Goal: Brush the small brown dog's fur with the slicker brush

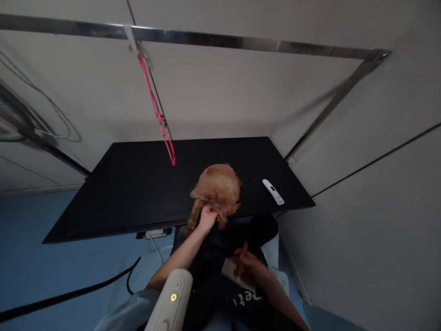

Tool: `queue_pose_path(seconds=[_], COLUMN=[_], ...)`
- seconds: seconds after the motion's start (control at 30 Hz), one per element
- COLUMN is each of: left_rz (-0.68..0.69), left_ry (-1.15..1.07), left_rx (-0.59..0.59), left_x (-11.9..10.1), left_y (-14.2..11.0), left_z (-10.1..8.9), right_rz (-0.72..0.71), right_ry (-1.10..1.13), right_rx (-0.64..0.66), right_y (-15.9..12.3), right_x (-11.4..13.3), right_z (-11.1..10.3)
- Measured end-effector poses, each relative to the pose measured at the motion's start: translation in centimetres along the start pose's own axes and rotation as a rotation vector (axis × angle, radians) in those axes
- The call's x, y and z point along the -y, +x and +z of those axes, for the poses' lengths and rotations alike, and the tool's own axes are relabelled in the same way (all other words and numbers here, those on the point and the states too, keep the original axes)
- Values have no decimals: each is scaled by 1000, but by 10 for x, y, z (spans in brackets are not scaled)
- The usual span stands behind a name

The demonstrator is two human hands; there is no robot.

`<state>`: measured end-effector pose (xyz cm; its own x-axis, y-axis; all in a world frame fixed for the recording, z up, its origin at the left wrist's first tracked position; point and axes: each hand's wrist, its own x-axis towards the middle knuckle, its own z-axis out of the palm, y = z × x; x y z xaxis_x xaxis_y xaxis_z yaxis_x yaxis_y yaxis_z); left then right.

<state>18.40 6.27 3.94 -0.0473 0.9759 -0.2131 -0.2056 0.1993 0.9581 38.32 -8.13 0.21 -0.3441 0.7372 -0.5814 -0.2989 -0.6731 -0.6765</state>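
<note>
A small dog with curly brown fur [217, 186] is at the near edge of the black grooming table [144, 184]. Its face cannot be made out. My left hand [208, 218] is closed on the dog, at the low fur between its hanging legs; the fingertips are partly hidden. Lower down, over my lap, my right hand [250, 264] is wrapped round the orange handle of what looks like a slicker brush [229, 268] with a wide pale head. That hand is apart from the dog and dim.
White clippers [273, 191] lie on the table's right side. A pink loop leash [153, 99] hangs from the metal bar [206, 39]. A white dryer nozzle [174, 299] with a lit yellow button rises in the foreground. A black cord [79, 289] crosses the blue floor.
</note>
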Motion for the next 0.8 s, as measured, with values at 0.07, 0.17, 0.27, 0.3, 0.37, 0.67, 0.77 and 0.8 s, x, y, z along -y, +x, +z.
queue_pose_path(seconds=[0.07,0.17,0.27,0.3,0.37,0.67,0.77,0.8], left_rz=[87,221,206,202,328,1042,1102,1061], left_ry=[150,333,556,645,800,1493,1550,1565], left_rx=[93,273,434,442,305,564,835,888], left_x=[0,2,3,2,-5,-51,-53,-53], left_y=[5,7,6,6,9,40,46,50], left_z=[11,14,0,-7,-23,13,51,63], right_rz=[-7,-224,-550,-655,-893,-1051,-1153,-1119], right_ry=[-118,-489,-765,-802,-752,-469,-303,-331], right_rx=[38,27,-82,-162,-565,-887,-1122,-1026], right_y=[-10,-10,-3,0,7,18,5,4], right_x=[-15,24,101,125,161,159,132,119], right_z=[12,33,55,61,69,32,11,10])
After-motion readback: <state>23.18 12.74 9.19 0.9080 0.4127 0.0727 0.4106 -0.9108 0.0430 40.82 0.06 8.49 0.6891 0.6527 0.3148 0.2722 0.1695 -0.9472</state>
